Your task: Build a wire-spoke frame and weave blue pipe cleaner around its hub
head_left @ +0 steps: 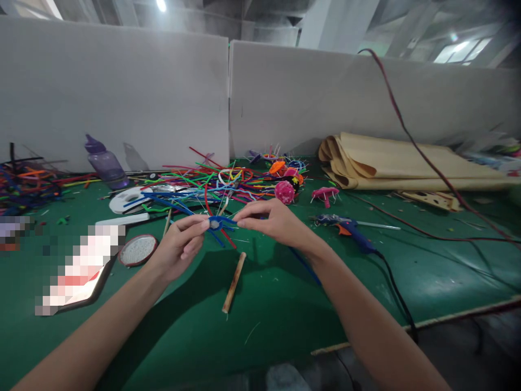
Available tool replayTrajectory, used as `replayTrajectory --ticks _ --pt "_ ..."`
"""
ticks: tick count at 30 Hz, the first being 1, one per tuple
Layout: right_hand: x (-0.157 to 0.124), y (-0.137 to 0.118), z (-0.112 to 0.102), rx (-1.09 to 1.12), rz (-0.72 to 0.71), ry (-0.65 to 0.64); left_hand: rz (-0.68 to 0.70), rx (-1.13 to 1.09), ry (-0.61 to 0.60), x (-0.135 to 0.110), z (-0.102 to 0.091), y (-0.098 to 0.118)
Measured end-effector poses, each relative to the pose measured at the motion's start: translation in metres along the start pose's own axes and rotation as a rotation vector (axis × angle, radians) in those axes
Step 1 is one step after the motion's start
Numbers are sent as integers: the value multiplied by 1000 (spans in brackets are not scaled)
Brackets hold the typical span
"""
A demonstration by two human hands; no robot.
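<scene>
Between my two hands is a blue pipe cleaner [223,220], bent into a small coil around something pale near its left end. My left hand [188,237] pinches the coiled end between thumb and fingers. The thumb and fingertips of my right hand [266,218] close on the strand at the other side. Both hands are raised over the green table [280,320]. Below them lies a short wooden stick [234,282]. Behind is a heap of loose coloured pipe cleaners [195,182].
A blue glue gun [352,231] with a black cord lies at right. Pink pipe-cleaner pieces [285,191] and folded tan paper [391,163] sit behind. At left are a purple bottle [106,163], a white roll [129,200], a dish of white grains [138,250] and a blurred-out phone-like screen [83,271].
</scene>
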State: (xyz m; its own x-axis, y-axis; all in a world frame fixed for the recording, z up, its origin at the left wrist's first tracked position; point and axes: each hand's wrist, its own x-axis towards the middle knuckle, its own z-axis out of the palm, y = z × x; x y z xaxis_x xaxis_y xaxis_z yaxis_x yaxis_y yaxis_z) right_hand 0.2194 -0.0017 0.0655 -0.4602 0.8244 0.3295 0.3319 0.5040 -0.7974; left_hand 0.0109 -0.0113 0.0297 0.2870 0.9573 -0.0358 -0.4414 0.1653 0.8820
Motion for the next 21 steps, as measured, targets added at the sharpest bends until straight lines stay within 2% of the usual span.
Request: replayTrajectory --ticks 4,9,11,13,16,21 --pt "-2 3 -2 229 84 -111 -53 -51 -67 0 -2 1" --pt "0 11 7 486 205 -226 -86 -197 -114 -2 -3 0" --pt "1 14 11 547 243 -236 -85 -224 -111 -2 -2 0" --pt "2 16 15 561 262 -180 -60 -235 -82 -1 0 0" --pt "5 17 22 466 243 -4 16 -246 10 1 3 0" --pt "4 13 35 97 40 323 132 -162 157 3 7 -2"
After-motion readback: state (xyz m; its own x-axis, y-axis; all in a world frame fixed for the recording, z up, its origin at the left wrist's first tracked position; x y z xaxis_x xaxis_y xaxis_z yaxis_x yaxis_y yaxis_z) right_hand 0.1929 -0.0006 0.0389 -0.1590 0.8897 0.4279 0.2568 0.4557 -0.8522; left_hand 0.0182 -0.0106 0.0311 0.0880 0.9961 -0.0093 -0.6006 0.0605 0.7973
